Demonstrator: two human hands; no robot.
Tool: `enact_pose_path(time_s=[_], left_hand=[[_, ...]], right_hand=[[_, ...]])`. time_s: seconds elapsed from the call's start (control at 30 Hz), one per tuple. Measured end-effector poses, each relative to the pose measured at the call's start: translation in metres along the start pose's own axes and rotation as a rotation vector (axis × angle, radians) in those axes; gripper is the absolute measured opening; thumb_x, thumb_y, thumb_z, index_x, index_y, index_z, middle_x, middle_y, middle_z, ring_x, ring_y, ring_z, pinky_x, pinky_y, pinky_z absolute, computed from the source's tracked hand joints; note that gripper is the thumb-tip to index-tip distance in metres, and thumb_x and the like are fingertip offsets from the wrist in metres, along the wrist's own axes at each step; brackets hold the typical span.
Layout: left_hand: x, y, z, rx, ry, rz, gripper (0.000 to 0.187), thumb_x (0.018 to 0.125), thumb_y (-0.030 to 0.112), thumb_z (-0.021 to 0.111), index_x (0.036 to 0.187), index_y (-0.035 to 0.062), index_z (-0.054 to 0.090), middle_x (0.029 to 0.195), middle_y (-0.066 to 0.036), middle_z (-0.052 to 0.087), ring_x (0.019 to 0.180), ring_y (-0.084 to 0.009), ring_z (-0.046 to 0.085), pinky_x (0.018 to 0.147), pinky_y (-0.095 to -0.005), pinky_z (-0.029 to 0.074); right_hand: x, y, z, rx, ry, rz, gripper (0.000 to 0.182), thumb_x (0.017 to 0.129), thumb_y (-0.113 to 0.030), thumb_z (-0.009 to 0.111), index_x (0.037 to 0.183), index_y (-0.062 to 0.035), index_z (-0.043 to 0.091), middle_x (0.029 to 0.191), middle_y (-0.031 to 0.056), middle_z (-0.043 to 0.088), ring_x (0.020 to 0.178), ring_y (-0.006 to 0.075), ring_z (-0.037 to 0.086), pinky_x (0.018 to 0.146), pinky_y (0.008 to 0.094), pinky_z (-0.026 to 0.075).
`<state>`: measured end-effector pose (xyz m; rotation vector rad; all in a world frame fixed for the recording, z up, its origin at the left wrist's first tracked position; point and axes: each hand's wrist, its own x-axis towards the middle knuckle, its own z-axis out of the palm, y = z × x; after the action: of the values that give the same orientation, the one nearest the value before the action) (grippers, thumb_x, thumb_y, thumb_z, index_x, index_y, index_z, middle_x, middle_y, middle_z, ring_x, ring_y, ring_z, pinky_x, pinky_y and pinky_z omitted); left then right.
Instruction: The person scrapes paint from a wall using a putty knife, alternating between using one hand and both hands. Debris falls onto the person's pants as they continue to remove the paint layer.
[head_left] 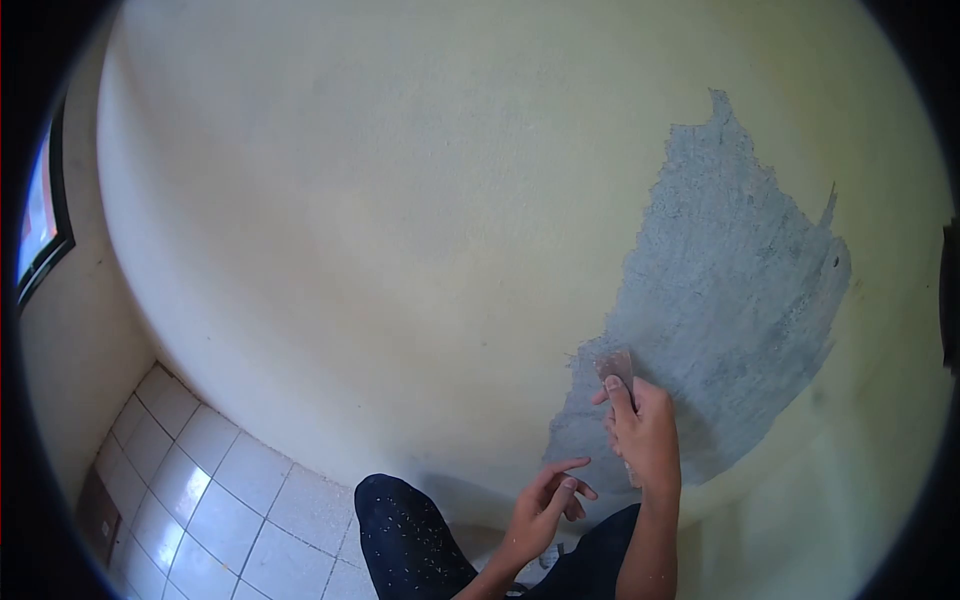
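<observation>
Dark, close-fitting trousers with pale flecks scattered over the thigh; both legs are cut off at the lower edge, and the second is partly covered by the forearms. Left hand: raised in front of the wall, fingers loosely curled and apart, grasping nothing visible; whether a fingertip meets the wall cannot be told. Right hand: fingers closed around a flat brown scraper-like blade, thumb laid along its face. Blade sits at the lower left part of the bare patch, upper end out beyond the thumb; its middle is hidden by the grip. Small brownish piece shows below the palm, possibly the other end of the same tool; not certain. Contact between blade edge and wall too fine to resolve.

Bare patch: rough grey surface with ragged edges, set in a pale yellow-cream painted wall. Its lower margin is partly hidden behind hands and right forearm. Small grey shape between the legs, mostly covered, unidentified.

Left side: glossy white square floor tiles; dark-framed window, cropped by the black lens border. Dark object at right edge, only a sliver, unidentifiable.
</observation>
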<state>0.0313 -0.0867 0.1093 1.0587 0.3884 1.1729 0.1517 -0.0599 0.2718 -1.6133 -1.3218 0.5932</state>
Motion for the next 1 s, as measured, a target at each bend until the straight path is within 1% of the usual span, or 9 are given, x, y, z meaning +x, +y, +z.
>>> enact_pose_path(time_s=[0.1, 0.33, 0.47, 0.57, 0.67, 0.77, 0.8, 0.93, 1.0], left_hand=[[0.005, -0.011, 0.004, 0.005, -0.005, -0.031, 0.038, 0.111, 0.020, 0.048, 0.143, 0.0016, 0.054, 0.101, -0.012, 0.072, 0.077, -0.0122, 0.065, 0.074, -0.0272, 0.053], [-0.001, 0.001, 0.015, -0.013, -0.028, -0.057, 0.035, 0.112, 0.020, 0.048, 0.141, 0.0028, 0.056, 0.100, -0.008, 0.072, 0.076, -0.0092, 0.062, 0.072, -0.0243, 0.050], [0.004, -0.016, 0.011, -0.021, -0.018, -0.075, 0.035, 0.112, 0.020, 0.048, 0.141, 0.0039, 0.056, 0.100, -0.007, 0.072, 0.076, -0.0093, 0.062, 0.072, -0.0245, 0.050], [-0.001, -0.007, 0.015, -0.003, -0.027, -0.072, 0.035, 0.111, 0.020, 0.048, 0.141, 0.0038, 0.057, 0.100, -0.008, 0.072, 0.076, -0.0095, 0.062, 0.073, -0.0247, 0.050], [-0.003, 0.004, 0.014, -0.004, -0.021, -0.055, 0.035, 0.111, 0.020, 0.049, 0.140, 0.0020, 0.056, 0.100, -0.010, 0.072, 0.076, -0.0103, 0.063, 0.072, -0.0249, 0.051], [0.005, -0.015, 0.006, -0.003, 0.028, -0.045, 0.035, 0.111, 0.020, 0.048, 0.141, 0.0022, 0.056, 0.100, -0.010, 0.072, 0.075, -0.0104, 0.063, 0.071, -0.0249, 0.051], [0.007, -0.018, 0.005, -0.002, 0.034, -0.079, 0.035, 0.111, 0.020, 0.048, 0.141, 0.0020, 0.056, 0.100, -0.010, 0.072, 0.076, -0.0104, 0.064, 0.071, -0.0248, 0.050], [0.002, -0.008, 0.007, 0.017, 0.017, -0.054, 0.035, 0.111, 0.020, 0.047, 0.140, 0.0010, 0.056, 0.098, -0.011, 0.072, 0.075, -0.0114, 0.064, 0.071, -0.0257, 0.051], [0.002, 0.005, 0.010, 0.040, 0.009, -0.030, 0.035, 0.111, 0.019, 0.047, 0.138, -0.0006, 0.057, 0.096, -0.013, 0.072, 0.075, -0.0134, 0.065, 0.072, -0.0278, 0.053]], right_hand=[[0.009, 0.001, 0.017, -0.052, -0.029, -0.179, 0.038, 0.107, -0.028, 0.057, 0.091, 0.0041, 0.069, 0.056, 0.0067, 0.053, 0.048, 0.0130, 0.050, 0.050, 0.0350, 0.043], [0.001, 0.003, -0.002, -0.005, 0.011, -0.030, 0.038, 0.106, -0.028, 0.057, 0.087, 0.0028, 0.069, 0.056, 0.0120, 0.054, 0.049, 0.0189, 0.052, 0.053, 0.0371, 0.044], [0.021, 0.012, 0.029, -0.072, -0.065, -0.346, 0.036, 0.108, -0.030, 0.058, 0.091, -0.0001, 0.066, 0.057, -0.0024, 0.049, 0.047, 0.0062, 0.044, 0.043, 0.0274, 0.036], [0.018, 0.022, 0.025, -0.049, -0.084, -0.314, 0.037, 0.108, -0.031, 0.058, 0.090, -0.0001, 0.067, 0.057, -0.0022, 0.049, 0.048, 0.0059, 0.044, 0.044, 0.0267, 0.036], [0.003, 0.007, 0.003, -0.078, 0.018, -0.109, 0.038, 0.106, -0.029, 0.058, 0.087, 0.0021, 0.071, 0.057, 0.0157, 0.055, 0.051, 0.0236, 0.054, 0.056, 0.0389, 0.045], [0.019, 0.007, 0.018, -0.091, -0.045, -0.205, 0.038, 0.106, -0.030, 0.058, 0.088, 0.0012, 0.071, 0.057, 0.0139, 0.055, 0.051, 0.0231, 0.055, 0.056, 0.0385, 0.045], [0.023, 0.012, 0.028, -0.063, -0.061, -0.343, 0.039, 0.108, -0.032, 0.058, 0.087, -0.0009, 0.067, 0.057, -0.0029, 0.049, 0.048, 0.0052, 0.044, 0.045, 0.0283, 0.035], [0.019, 0.010, 0.027, -0.040, -0.091, -0.297, 0.039, 0.108, -0.032, 0.057, 0.088, -0.0002, 0.066, 0.057, -0.0029, 0.048, 0.046, 0.0054, 0.042, 0.043, 0.0270, 0.034], [0.010, 0.002, 0.005, -0.063, -0.086, -0.100, 0.039, 0.107, -0.031, 0.058, 0.088, 0.0011, 0.069, 0.055, 0.0042, 0.051, 0.049, 0.0124, 0.050, 0.049, 0.0327, 0.040]])
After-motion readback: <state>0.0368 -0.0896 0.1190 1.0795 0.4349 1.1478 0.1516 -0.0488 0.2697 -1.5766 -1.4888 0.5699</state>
